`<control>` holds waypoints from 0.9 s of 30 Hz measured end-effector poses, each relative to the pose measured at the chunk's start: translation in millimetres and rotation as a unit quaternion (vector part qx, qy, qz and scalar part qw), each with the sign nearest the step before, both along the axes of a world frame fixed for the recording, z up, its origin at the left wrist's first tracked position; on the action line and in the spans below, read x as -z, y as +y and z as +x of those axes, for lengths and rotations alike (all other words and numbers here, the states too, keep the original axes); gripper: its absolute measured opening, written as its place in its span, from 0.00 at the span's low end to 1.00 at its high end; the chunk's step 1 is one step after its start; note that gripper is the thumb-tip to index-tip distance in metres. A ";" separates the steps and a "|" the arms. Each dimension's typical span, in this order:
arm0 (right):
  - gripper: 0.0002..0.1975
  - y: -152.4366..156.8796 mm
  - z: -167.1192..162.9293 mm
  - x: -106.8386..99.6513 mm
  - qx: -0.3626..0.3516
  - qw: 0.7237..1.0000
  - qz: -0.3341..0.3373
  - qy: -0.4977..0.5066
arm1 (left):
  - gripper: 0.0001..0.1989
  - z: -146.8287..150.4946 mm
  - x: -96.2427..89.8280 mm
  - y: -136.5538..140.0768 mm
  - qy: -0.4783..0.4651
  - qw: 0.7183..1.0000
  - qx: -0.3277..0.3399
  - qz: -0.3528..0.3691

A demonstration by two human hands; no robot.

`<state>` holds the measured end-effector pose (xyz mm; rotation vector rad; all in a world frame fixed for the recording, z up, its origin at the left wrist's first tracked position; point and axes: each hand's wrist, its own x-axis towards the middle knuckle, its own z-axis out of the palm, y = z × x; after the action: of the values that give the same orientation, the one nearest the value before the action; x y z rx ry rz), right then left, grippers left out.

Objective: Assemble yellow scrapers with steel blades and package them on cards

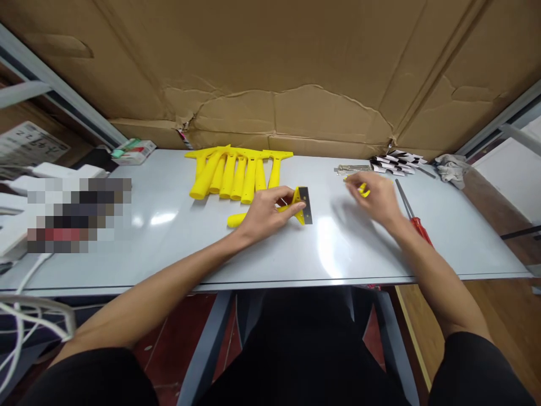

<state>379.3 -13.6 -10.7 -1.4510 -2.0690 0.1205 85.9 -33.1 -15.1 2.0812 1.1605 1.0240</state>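
My left hand is closed around a yellow scraper, which lies sideways low over the table. A dark flat blade with small holes sits across the scraper's head, and my left thumb presses against it. Farther right, my right hand is curled in a pinch, its fingertips slightly blurred. A small yellow plastic piece shows between those fingers; the palm side hides part of it. Just beyond that hand lie small metal parts.
Several yellow scraper handles lie in a row at the back. Black-and-white pieces and a crumpled cloth are back right. A red-handled screwdriver lies by my right forearm. Left are a small box and white power strips.
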 end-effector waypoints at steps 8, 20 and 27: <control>0.22 36.5 67.8 1.1 0.174 0.962 -0.085 -0.194 | 0.12 -12.0 -12.0 16.6 -0.058 0.977 -0.001 -0.207; 0.23 32.4 49.3 4.2 0.166 0.961 -0.045 -0.218 | 0.10 -7.1 -17.0 9.7 -0.083 0.969 -0.029 -0.230; 0.25 28.9 44.0 8.3 0.131 0.965 -0.052 -0.221 | 0.09 -4.5 -17.3 7.5 -0.072 0.972 -0.035 -0.220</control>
<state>423.3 15.3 -19.1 -1.9426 -2.2082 -0.2260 81.4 -25.6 2.1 1.6030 1.2611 0.8407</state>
